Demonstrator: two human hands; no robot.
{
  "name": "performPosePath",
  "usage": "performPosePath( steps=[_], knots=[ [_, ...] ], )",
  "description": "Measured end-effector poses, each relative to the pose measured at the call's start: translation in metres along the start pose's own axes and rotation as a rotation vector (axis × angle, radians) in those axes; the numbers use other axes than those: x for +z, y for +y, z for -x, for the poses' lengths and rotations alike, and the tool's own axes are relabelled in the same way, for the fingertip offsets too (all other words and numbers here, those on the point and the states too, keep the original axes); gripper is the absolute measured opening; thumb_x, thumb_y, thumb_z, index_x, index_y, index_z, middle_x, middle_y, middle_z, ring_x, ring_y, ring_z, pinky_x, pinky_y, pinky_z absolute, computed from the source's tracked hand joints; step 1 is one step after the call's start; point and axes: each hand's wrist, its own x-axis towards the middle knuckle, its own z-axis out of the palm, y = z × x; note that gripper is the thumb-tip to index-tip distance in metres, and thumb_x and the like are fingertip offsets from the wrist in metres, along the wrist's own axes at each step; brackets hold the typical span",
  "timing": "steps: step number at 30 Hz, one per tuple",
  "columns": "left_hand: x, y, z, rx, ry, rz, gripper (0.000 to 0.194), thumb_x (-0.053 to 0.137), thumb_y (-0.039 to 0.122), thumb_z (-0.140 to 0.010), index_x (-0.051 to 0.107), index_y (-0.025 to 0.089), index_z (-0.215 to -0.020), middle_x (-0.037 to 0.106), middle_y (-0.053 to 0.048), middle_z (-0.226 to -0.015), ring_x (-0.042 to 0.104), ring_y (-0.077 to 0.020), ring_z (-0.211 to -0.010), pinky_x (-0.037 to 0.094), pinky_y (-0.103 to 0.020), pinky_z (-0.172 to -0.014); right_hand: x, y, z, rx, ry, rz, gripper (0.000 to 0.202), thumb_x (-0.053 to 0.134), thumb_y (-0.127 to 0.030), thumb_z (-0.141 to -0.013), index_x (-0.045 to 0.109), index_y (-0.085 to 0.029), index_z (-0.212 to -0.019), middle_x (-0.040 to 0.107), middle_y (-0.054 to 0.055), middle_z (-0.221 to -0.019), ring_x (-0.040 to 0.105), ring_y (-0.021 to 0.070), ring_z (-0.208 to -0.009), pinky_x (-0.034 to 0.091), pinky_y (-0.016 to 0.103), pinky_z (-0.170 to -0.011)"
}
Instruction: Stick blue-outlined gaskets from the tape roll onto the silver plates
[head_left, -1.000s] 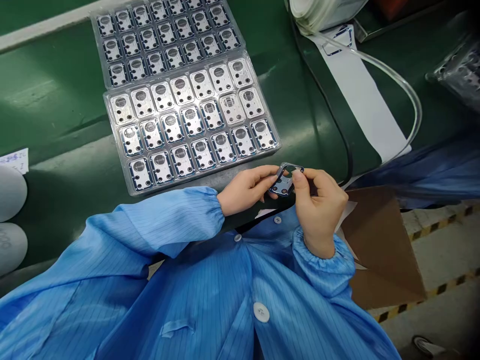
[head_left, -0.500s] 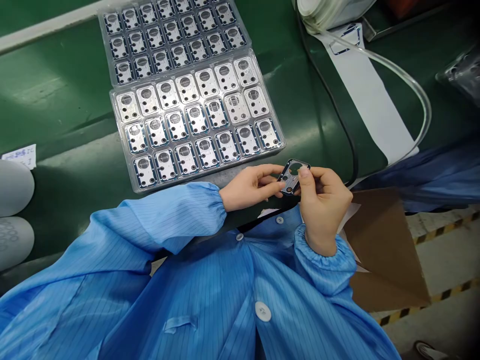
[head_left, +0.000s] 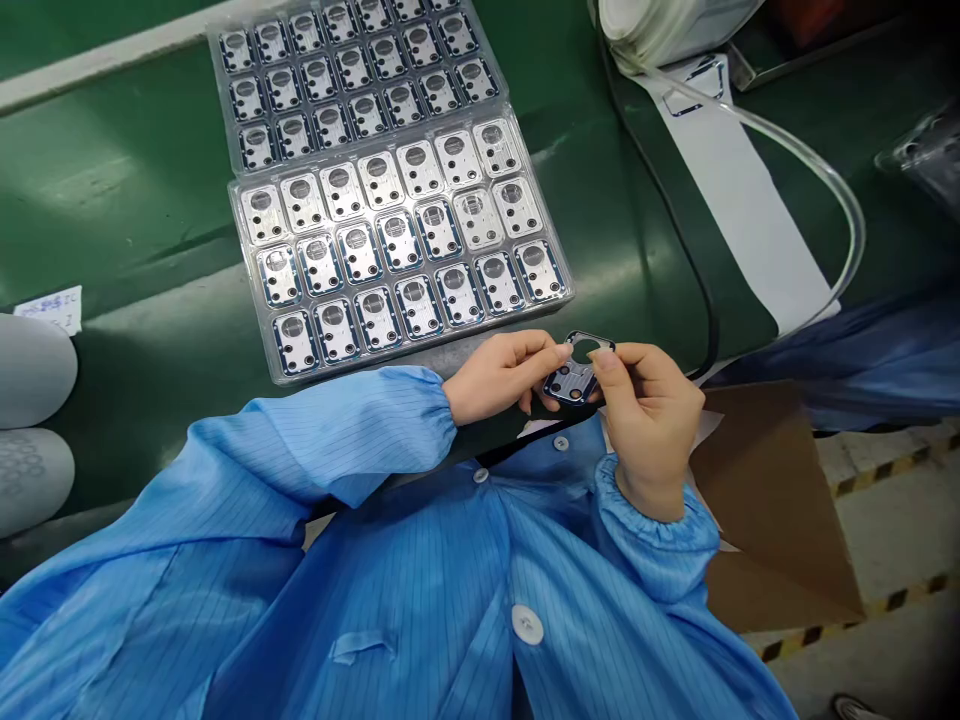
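Between both hands, near the bench's front edge, is a small silver metal plate (head_left: 573,378) with a dark blue border, one large round opening and smaller dark-ringed holes. My left hand (head_left: 504,375) pinches its left side, thumb near the upper left corner. My right hand (head_left: 646,420) grips the right side, thumb on the face near the upper right. Fingers behind the plate are partly hidden. Left of the hands lies a clear plastic tray (head_left: 411,345) holding several similar plates in rows; some have the blue border, some look plain silver.
A second filled tray (head_left: 222,98) lies beyond the first. On the right are a black cable (head_left: 679,225), a clear hose (head_left: 840,190) and a white strip (head_left: 739,190) carrying a blue frame-shaped piece. White cylinders (head_left: 34,375) stand left. A brown cardboard box (head_left: 776,510) sits below right.
The plate has turned in my fingers and come slightly lower, its face now more toward me. My left thumb has shifted up from its lower edge to the upper left corner.
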Motion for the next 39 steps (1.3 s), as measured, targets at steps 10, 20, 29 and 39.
performPosePath(
  steps=[10,20,29,39],
  knots=[
    [-0.001,-0.004,0.003,0.088,0.035,-0.171,0.033,0.048,0.042,-0.101,0.054,0.016,-0.081,0.047,0.007,-0.062,0.046,-0.0035,-0.045,0.038,-0.017,-0.046,-0.006,0.007,0.009,0.056,-0.144,-0.052,0.026,0.068,-0.045,-0.09,0.068,-0.02,-0.085,0.061,-0.001,-0.072,0.052,0.0116,-0.063,0.042,0.025,-0.058],
    [-0.024,0.035,0.005,0.12,0.046,-0.333,0.017,0.062,0.029,-0.093,0.067,0.013,-0.091,0.066,-0.002,-0.08,0.06,-0.0102,-0.073,0.049,-0.022,-0.07,-0.005,0.009,0.01,0.002,-0.148,-0.255,0.036,0.061,-0.053,-0.092,0.074,-0.021,-0.084,0.06,0.0,-0.063,0.053,0.0139,-0.056,0.044,0.027,-0.053],
    [-0.114,0.091,-0.039,0.077,0.646,-1.034,0.028,0.053,0.033,-0.097,0.067,0.013,-0.111,0.071,-0.009,-0.091,0.062,-0.0173,-0.077,0.05,-0.032,-0.075,-0.034,0.041,0.022,0.094,0.106,-0.205,0.042,0.057,-0.058,-0.093,0.075,-0.02,-0.089,0.061,0.001,-0.065,0.057,0.0153,-0.058,0.05,0.029,-0.057],
    [-0.121,0.071,-0.037,0.238,0.417,-1.542,0.036,0.054,0.038,-0.095,0.067,0.017,-0.121,0.066,-0.014,-0.124,0.052,-0.0306,-0.118,0.04,-0.047,-0.108,-0.07,0.093,0.017,0.194,0.345,-0.116,0.051,0.058,-0.066,-0.089,0.074,-0.018,-0.088,0.061,0.001,-0.065,0.056,0.0156,-0.059,0.048,0.031,-0.06]
  ],
)
